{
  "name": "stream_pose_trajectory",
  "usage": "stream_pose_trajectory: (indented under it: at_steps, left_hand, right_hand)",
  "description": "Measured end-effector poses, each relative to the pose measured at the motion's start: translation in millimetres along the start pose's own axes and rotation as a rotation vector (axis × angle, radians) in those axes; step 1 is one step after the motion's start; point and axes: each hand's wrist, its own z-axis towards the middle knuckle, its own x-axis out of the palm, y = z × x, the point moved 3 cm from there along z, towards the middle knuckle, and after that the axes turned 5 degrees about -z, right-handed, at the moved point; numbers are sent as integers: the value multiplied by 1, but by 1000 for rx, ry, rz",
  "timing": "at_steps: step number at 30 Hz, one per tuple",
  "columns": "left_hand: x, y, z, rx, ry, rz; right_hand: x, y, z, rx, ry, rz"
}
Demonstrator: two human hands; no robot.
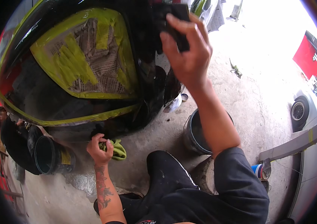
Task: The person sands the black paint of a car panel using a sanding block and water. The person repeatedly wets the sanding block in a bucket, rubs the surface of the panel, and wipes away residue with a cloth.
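Right hand (193, 52) gripped black block (181, 12) between thumb, fingers; seemed light, stiff, best edge-held; left hand (99, 149) clasped soft-looking cloth (118, 151)

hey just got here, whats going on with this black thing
A person is working at a glossy black panel. Their right hand holds a dark block up at it, slightly blurred. The left hand is low, beside a green cloth; whether it grips the cloth is hard to tell. One section is covered with newspaper and yellow-green tape. Dark buckets stand on either side, and another person is at the far left.
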Motion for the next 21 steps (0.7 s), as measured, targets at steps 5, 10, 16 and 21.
stream_pose_trajectory:
  at_steps: [5,10,16,21]
  left_hand:
    - [0,-2,-1,-21,-7,9]
    - [-1,-4,1,-33,-5,12]
    - [-1,-3,2,-15,7,-1]
    - [0,-4,-1,-42,-11,-9]
  right_hand:
    - [2,-11,36,116,73,156]
    - [-3,11,-13,96,-25,64]
    - [-2,6,5,70,0,26]
    - [-5,-12,43,166,125,93]
